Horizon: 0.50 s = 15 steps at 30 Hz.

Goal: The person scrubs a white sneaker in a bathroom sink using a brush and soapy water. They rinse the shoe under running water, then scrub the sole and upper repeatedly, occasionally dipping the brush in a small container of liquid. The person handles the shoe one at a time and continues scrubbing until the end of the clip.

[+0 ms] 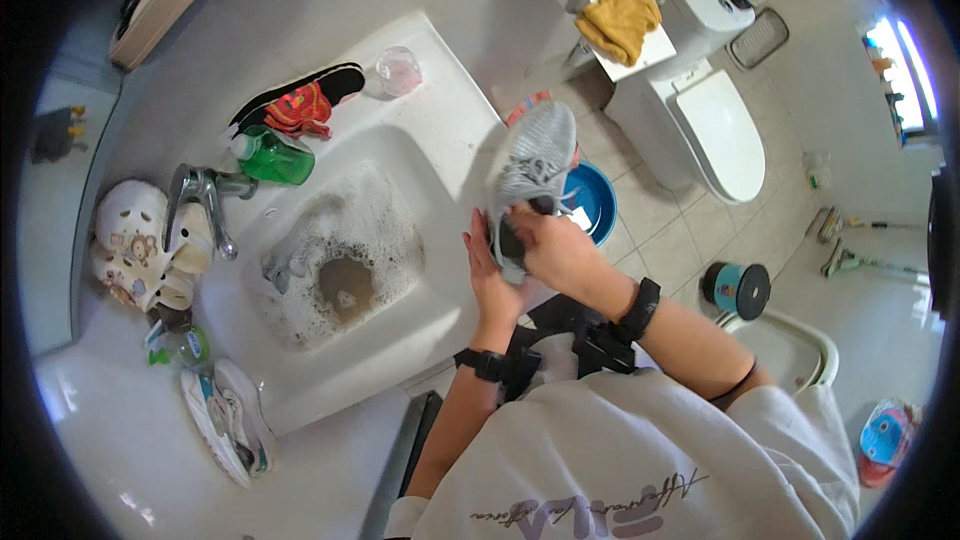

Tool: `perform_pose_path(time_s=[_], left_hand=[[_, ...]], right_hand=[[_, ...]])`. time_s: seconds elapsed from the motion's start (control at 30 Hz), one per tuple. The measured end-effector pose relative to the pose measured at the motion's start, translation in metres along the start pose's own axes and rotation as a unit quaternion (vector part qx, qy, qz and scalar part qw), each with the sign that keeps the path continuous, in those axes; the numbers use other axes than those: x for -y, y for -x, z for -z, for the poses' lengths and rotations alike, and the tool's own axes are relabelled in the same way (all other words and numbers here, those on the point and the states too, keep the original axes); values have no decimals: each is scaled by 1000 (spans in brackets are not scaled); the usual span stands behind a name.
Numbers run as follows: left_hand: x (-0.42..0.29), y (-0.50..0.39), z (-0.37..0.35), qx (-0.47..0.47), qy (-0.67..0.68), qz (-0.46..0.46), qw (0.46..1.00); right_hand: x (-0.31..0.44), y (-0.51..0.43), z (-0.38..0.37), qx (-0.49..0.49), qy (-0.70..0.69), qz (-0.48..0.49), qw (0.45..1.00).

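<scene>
A grey knit sneaker (536, 150) with laces is held up over the front edge of the white washbasin (442, 255), toe pointing away from me. My right hand (562, 251) grips it at the collar, some fingers hidden in the dark opening. Against the sole side near the heel rests my left hand (496, 281), its fingers extended and supporting the shoe. Murky, foamy water (375, 217) stands in the basin. A grey soaked item (289, 255) lies partly under it at the left; whether it is a shoe or a cloth I cannot tell.
A chrome faucet (206, 199), green liquid bottle (276, 157), red cloth (300, 111) on a dark insole-like piece, and plastic cup (399, 71) line the basin. Cream clogs (142, 247) and white sneakers (229, 420) sit left. A blue basin (596, 199) and toilet (720, 135) are right.
</scene>
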State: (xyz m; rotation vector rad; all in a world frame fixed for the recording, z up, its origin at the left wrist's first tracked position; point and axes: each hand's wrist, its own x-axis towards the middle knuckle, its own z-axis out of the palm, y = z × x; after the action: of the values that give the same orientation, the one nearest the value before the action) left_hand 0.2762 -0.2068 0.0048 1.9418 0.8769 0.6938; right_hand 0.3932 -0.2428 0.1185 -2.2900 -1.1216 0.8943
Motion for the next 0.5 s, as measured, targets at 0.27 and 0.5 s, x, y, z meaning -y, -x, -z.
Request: perform_pose_path(time_s=[0.27,0.5], left_hand=[[-1,1,6,8,251,119,961],[-4,-2,9,4,181,118,976]], right_hand=[[9,37,8,128,165,30,977],[-21,59,8,-73,240,157,955]])
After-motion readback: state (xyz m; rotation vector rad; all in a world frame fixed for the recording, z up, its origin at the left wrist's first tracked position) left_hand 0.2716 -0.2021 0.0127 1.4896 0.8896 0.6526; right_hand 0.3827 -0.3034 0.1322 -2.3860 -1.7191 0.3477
